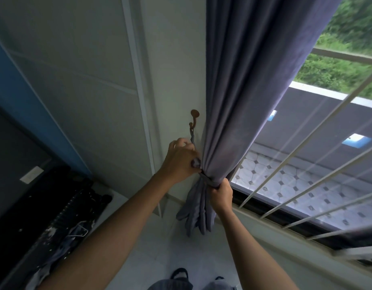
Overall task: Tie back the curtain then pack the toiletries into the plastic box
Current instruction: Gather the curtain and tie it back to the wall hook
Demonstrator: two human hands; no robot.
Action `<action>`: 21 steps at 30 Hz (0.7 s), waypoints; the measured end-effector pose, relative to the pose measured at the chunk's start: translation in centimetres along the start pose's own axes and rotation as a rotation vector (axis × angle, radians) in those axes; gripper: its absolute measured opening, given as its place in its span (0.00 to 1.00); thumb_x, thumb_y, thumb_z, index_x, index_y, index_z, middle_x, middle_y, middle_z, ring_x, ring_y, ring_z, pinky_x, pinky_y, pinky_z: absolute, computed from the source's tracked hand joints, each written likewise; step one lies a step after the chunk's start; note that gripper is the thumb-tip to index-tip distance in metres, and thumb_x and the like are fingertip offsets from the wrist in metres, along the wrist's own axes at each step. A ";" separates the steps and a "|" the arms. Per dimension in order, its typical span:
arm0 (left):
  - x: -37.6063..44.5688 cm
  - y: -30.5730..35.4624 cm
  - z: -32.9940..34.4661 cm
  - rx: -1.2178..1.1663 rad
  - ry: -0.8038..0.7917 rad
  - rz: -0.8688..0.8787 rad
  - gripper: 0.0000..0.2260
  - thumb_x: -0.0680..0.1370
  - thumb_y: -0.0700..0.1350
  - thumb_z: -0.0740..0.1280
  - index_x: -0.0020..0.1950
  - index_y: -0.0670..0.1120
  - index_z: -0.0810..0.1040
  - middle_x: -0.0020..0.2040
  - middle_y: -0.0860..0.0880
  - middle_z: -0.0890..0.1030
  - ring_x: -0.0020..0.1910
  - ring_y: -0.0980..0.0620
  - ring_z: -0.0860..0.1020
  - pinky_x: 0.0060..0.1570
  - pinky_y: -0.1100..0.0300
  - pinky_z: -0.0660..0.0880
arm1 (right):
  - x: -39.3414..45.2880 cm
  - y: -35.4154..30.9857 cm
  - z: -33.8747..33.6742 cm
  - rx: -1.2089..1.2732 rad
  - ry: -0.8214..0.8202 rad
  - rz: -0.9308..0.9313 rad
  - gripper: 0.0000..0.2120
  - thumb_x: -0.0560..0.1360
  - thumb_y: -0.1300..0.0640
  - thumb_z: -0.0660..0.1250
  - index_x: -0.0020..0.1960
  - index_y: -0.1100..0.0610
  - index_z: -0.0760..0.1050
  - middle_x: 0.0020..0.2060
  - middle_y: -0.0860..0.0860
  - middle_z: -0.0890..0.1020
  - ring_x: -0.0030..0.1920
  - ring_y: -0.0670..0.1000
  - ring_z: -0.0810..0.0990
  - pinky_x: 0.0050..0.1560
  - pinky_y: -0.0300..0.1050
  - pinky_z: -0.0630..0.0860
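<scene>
Curtain (239,101): grey-violet fabric, hung from above the frame and gathered into a tight waist near the window's lower left corner, beside the wall. Below the waist the loose tail (196,214) drooped in soft folds, clear of the floor as far as could be told.

Head view, the only one. A dark tieback band (208,181) ran around the gathered waist. The left hand (180,162) was closed on the band's wall-side end, fingers curled, pressed against the curtain's edge; a thin loop or cord (192,137) led up from that hand toward the brown wall hook (194,118). Whether the loop was already seated on the hook's lower prong could not be told. The right hand (220,193) was clenched around the bundle from the window side, at the band, squeezing the folds together.

Handling, as judged: cloth soft and limp, medium weight, no stiffness; it would spring wide if the squeeze was released before the band caught. Surface looked matte, not slippery. Best purchase was at the waist, where the right hand had it; the band should be taken by its end loop, not mid-length.

Window bars (306,143) and a tiled ledge (285,185) showed outside. Dark furniture (34,195) stood at left. No toiletries or plastic box were in view.
</scene>
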State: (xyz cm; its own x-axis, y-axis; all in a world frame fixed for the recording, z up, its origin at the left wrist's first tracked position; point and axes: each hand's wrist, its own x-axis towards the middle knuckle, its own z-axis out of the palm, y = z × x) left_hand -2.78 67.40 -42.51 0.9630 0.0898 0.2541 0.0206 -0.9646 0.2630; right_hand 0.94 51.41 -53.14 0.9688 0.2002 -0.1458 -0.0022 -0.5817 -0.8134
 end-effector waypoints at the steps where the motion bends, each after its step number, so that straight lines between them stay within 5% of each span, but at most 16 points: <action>1: -0.4 -0.4 0.1 -0.091 0.005 0.000 0.12 0.67 0.54 0.75 0.46 0.51 0.82 0.45 0.53 0.80 0.62 0.45 0.69 0.56 0.54 0.63 | 0.0 0.0 0.0 0.005 0.000 0.006 0.04 0.73 0.60 0.64 0.44 0.53 0.70 0.42 0.51 0.76 0.46 0.57 0.75 0.47 0.52 0.72; 3: -1.2 -1.1 0.0 -0.301 -0.007 -0.093 0.14 0.65 0.57 0.75 0.46 0.53 0.82 0.47 0.52 0.81 0.62 0.47 0.69 0.56 0.55 0.67 | 0.1 0.0 0.0 0.005 0.001 0.007 0.04 0.74 0.60 0.64 0.43 0.53 0.69 0.42 0.52 0.76 0.46 0.57 0.75 0.46 0.52 0.72; 6: -1.9 -1.8 -0.5 -0.459 -0.042 -0.232 0.20 0.65 0.65 0.69 0.38 0.47 0.77 0.40 0.49 0.77 0.46 0.54 0.74 0.43 0.59 0.70 | 0.3 0.1 -0.2 0.012 0.007 0.007 0.04 0.73 0.60 0.65 0.44 0.54 0.70 0.43 0.54 0.78 0.45 0.58 0.76 0.44 0.52 0.72; 9: -2.8 -1.4 -0.9 -0.631 -0.160 -0.330 0.17 0.71 0.56 0.71 0.37 0.44 0.72 0.32 0.48 0.75 0.32 0.56 0.70 0.32 0.61 0.63 | 0.3 0.2 -0.6 -0.002 -0.006 0.004 0.05 0.74 0.60 0.66 0.43 0.55 0.69 0.43 0.53 0.77 0.44 0.58 0.75 0.44 0.51 0.71; 17: -4.1 -1.1 0.2 -0.595 0.010 -0.352 0.12 0.74 0.50 0.71 0.41 0.41 0.77 0.34 0.45 0.78 0.33 0.50 0.75 0.33 0.62 0.65 | -0.2 0.3 -0.1 -0.017 -0.022 -0.001 0.05 0.73 0.57 0.66 0.44 0.55 0.70 0.43 0.53 0.79 0.43 0.56 0.76 0.44 0.50 0.72; 21: -4.9 -0.7 0.6 -0.677 0.041 -0.359 0.08 0.77 0.48 0.68 0.42 0.46 0.74 0.33 0.54 0.76 0.31 0.59 0.73 0.30 0.70 0.65 | -0.5 0.2 0.1 -0.028 -0.009 0.015 0.05 0.73 0.57 0.66 0.42 0.54 0.70 0.42 0.53 0.79 0.43 0.56 0.76 0.45 0.52 0.72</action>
State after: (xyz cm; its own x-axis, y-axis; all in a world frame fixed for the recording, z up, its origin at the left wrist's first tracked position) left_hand -7.39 67.52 -44.51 0.9174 0.3908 0.0757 0.1487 -0.5129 0.8455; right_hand 0.43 51.24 -53.28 0.9666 0.1981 -0.1628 -0.0097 -0.6062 -0.7953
